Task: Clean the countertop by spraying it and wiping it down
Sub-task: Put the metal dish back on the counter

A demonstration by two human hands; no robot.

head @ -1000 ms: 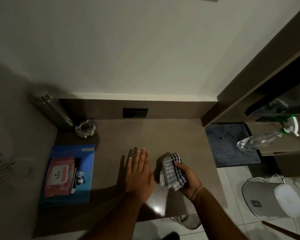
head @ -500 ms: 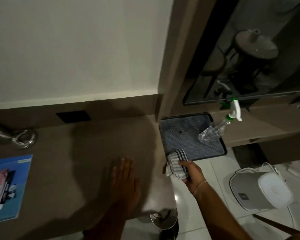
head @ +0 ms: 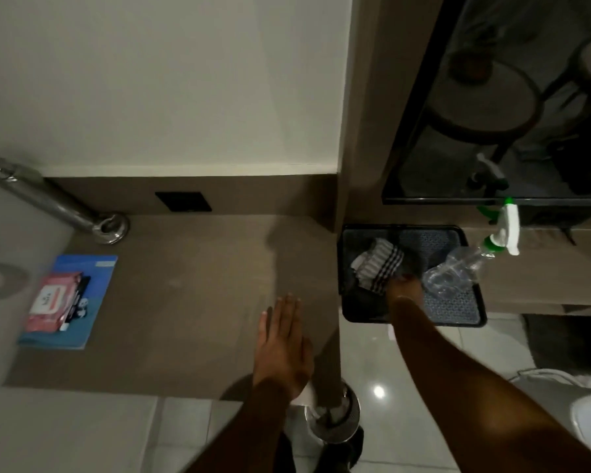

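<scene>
Two hands are at work: the left hand (head: pixel 282 346) lies flat on the near right part of the countertop (head: pixel 191 285), fingers straight and close together, holding nothing. Farther to the right, the right hand (head: pixel 403 288) reaches over the black tray (head: pixel 471 319) and pinches the checkered cloth (head: pixel 377 268) at its near edge. The spray bottle (head: pixel 464 268) lies tilted just right of this hand, its long axis rising to the far right, so the right hand is clearly the nearer one.

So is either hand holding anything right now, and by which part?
The right hand grips the checked cloth by its near edge, over the black tray. The left hand holds nothing; it lies flat on the countertop.
</scene>
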